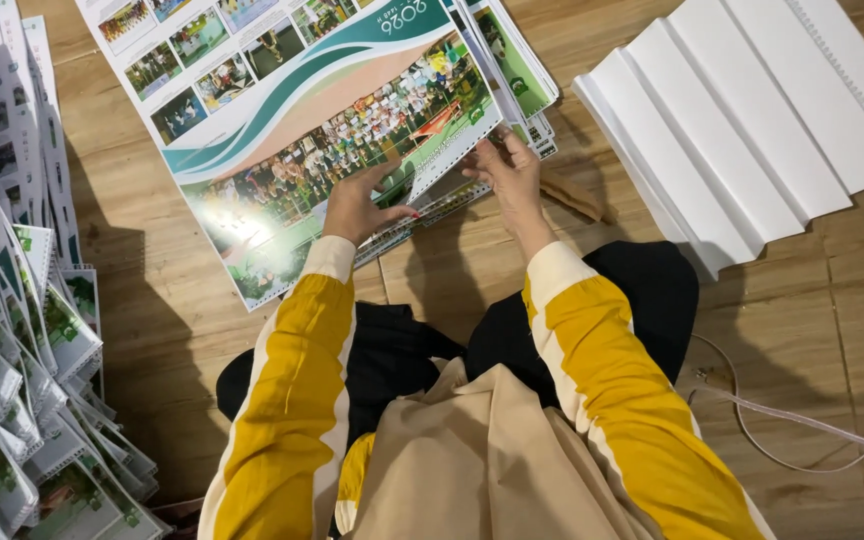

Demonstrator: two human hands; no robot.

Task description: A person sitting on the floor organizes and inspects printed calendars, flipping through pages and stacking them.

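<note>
A stack of large glossy printed sheets (292, 110), with photo collages and teal wave bands, lies on the wooden floor in front of me. My left hand (357, 205) rests flat on the top sheet near its lower edge, fingers spread. My right hand (507, 170) pinches the lower right corner of the stack, where punched edges of the sheets below stick out. Both arms wear yellow and white sleeves.
A fanned pile of smaller printed sheets (12, 330) runs down the left side. Several long white card strips (752, 110) lie overlapped at the upper right. A thin clear cord (792, 425) loops on the floor (152, 260) at the right. My knees in black fabric sit below the stack.
</note>
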